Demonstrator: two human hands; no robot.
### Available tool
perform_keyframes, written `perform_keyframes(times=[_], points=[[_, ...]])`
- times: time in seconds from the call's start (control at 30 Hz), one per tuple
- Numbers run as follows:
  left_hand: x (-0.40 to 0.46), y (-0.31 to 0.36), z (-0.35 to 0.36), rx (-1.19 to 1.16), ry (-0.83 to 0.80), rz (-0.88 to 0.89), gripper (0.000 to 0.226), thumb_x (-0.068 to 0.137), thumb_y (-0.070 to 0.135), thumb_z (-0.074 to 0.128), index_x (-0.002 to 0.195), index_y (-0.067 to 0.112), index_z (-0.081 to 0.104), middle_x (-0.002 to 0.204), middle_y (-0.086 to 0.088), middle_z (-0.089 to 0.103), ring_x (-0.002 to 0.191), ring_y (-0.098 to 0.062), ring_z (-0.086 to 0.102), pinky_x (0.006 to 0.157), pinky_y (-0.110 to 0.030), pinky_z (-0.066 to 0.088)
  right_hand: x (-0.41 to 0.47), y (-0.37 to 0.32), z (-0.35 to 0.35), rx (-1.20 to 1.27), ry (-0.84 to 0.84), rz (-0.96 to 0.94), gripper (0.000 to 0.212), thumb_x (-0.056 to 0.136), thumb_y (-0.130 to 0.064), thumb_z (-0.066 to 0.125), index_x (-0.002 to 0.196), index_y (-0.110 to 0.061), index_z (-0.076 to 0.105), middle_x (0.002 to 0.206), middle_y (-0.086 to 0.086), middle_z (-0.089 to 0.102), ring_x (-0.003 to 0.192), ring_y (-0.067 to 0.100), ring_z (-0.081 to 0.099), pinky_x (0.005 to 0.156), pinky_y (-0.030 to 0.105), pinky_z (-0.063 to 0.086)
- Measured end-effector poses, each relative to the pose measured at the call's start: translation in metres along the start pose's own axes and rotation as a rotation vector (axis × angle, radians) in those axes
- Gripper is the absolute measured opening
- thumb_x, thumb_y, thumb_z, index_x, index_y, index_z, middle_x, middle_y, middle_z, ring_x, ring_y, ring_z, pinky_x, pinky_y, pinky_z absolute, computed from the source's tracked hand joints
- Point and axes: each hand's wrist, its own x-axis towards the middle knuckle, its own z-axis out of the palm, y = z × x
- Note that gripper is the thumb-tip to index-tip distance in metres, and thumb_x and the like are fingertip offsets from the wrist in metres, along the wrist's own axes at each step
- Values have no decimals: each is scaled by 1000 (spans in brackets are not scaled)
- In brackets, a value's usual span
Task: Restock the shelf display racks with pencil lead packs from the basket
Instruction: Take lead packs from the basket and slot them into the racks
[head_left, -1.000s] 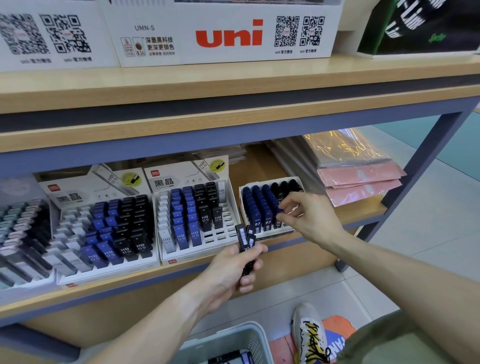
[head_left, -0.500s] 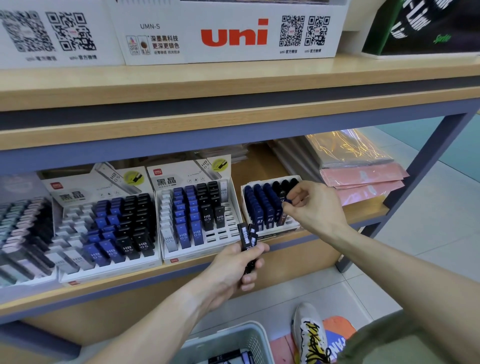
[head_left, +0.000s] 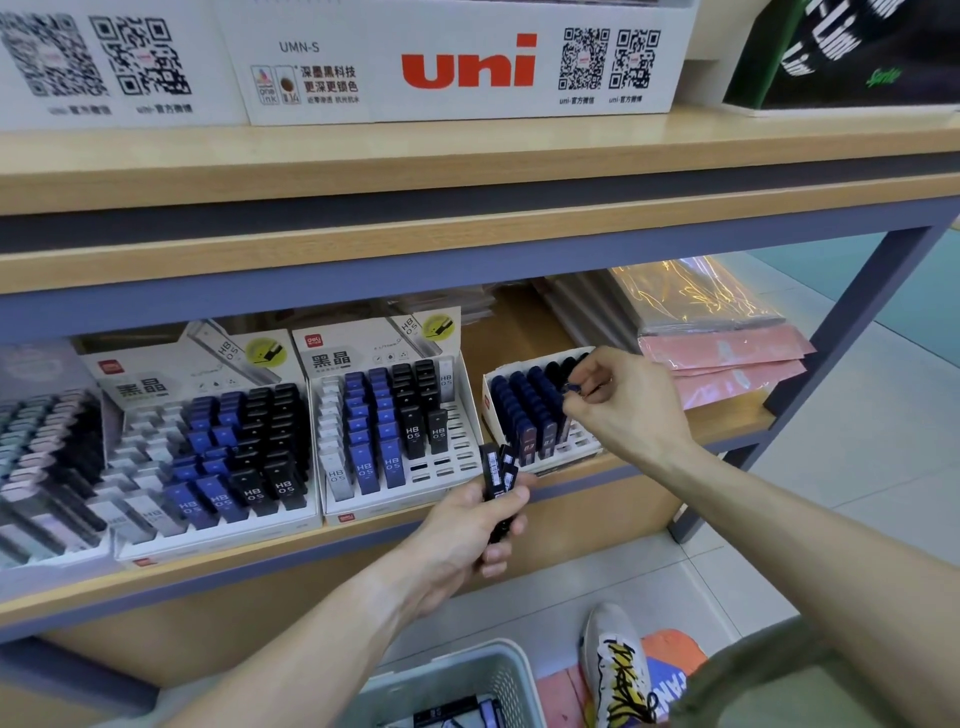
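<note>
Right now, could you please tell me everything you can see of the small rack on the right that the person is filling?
The small rack is a low white tray, cardboard or plastic by its look, standing on the lower shelf to the right of two larger racks. It tilts up toward the back, and its slotted floor shows bare at the front right. Rows of dark blue and black lead packs stand in it. The right hand hovers over its back right, pinching one small dark pack.

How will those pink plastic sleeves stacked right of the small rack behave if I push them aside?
The pink plastic sleeves look thin and glossy, so probably floppy and light. Loosely stacked and fanned, they would likely slide over each other rather than move together. The right hand is working close beside them.
</note>
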Motion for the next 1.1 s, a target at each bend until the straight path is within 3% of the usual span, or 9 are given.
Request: perform_keyframes(times=[0.27,0.5,0.6,0.7,0.87,1.1], points=[[3,-2,2,62,-7,3,29,104,23,58,134,27,58,69,2,53,51,-10,33,48,-23,26,3,21,-10,25,-124,-63,32,73,0,65,92,-23,77,84,-15,72,76,-2,67,74,11,54],[7,-2,5,111,-6,-5,29,104,23,58,132,16,53,68,3,54,49,-9,33,47,-22,26,4,28,-12,10,-240,-200,30,82,0,67,92,-27,78,93,-14,74,86,1,69,83,24,58],[9,-3,5,154,9,-12,27,105,23,57,127,9,51,68,3,54,49,-9,32,46,-21,25,4,27,-10,19,-290,-199,29,84,-1,67,92,-27,78,92,-14,75,87,0,70,82,24,58],[12,-5,4,232,14,-5,16,105,25,57,117,15,53,69,2,53,48,-9,32,46,-21,26,4,25,-7,25,-316,-207,27,84,-1,68,92,-26,79,92,-15,75,86,-2,69,81,22,58],[14,-4,-1,366,51,0,17,104,30,56,122,29,55,71,1,52,48,-9,35,49,-22,29,6,36,0,80,-305,-93,30,84,-4,73,86,-34,75,91,-13,75,82,0,71,72,22,55],[14,-4,-9,355,90,15,24,104,33,56,127,39,52,75,-1,52,48,-9,36,48,-21,31,1,35,6,220,-259,84,18,84,-5,78,89,-23,79,87,-6,77,75,4,73,56,10,46]])
